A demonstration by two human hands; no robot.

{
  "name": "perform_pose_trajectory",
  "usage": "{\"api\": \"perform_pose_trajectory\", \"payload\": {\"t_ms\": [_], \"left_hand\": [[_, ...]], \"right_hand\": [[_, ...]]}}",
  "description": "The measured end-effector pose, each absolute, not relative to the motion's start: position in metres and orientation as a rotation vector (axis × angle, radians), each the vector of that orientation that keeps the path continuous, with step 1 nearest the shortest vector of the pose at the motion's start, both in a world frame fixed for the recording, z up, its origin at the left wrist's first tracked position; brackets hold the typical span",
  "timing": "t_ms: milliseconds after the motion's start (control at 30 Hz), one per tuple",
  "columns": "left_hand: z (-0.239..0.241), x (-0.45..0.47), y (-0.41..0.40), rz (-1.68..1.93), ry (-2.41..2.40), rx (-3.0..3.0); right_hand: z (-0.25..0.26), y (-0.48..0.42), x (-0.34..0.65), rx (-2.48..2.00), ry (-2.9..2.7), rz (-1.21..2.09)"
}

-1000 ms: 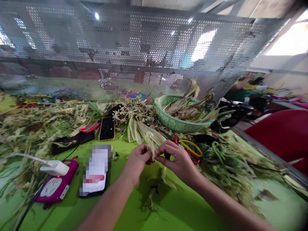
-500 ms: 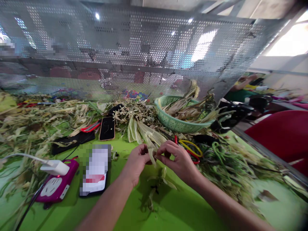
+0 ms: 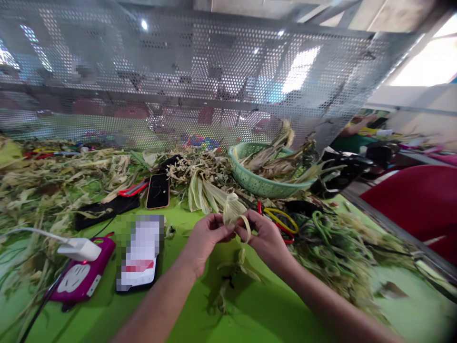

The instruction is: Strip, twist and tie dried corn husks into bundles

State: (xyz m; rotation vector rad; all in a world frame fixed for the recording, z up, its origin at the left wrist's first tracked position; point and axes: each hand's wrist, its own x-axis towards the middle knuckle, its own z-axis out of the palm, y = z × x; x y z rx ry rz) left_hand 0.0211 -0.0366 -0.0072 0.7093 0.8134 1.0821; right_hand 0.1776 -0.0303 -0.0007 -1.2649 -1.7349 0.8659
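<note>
Between my two hands is a pale dried corn husk [image 3: 233, 208], bent into a rounded fold at its top with a narrow strip curling down on the right. My left hand [image 3: 210, 233] pinches the lower left of the husk between thumb and fingers. On the other side, my right hand [image 3: 260, 231] is closed on the husk's right edge by the curling strip. Below the hands, small husk scraps [image 3: 237, 271] lie on the green table [image 3: 185, 309]. Just behind is a bunch of wider pale husks [image 3: 202, 193].
A green basket [image 3: 271, 183] of dry husks stands behind to the right, near yellow-handled scissors [image 3: 283, 219]. Green fibres [image 3: 321, 238] heap at the right. Phones [image 3: 158, 190], a red cutter [image 3: 134, 188] and a purple power strip [image 3: 80, 278] lie left. A perforated metal screen [image 3: 200, 71] rises behind.
The husk has been turned and folded; its hanging flap now forms a rounded top, and a strip curls at the right. Both hands stay in nearly the same place.
</note>
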Motion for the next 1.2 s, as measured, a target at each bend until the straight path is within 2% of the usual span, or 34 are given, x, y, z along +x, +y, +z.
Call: {"api": "perform_pose_trajectory", "payload": {"t_ms": [533,933,1200], "left_hand": [[-0.012,0.022,-0.033,1.087,0.875,0.646],[-0.011,0.020,-0.034,1.091,0.826,0.580],[-0.012,0.020,-0.033,1.107,0.824,0.568]], "right_hand": [[0.003,-0.027,0.180,-1.083,-1.708,0.998],[0.009,-0.025,0.188,-1.067,-2.045,0.603],[0.008,-0.024,0.186,-1.074,-1.997,0.595]]}}
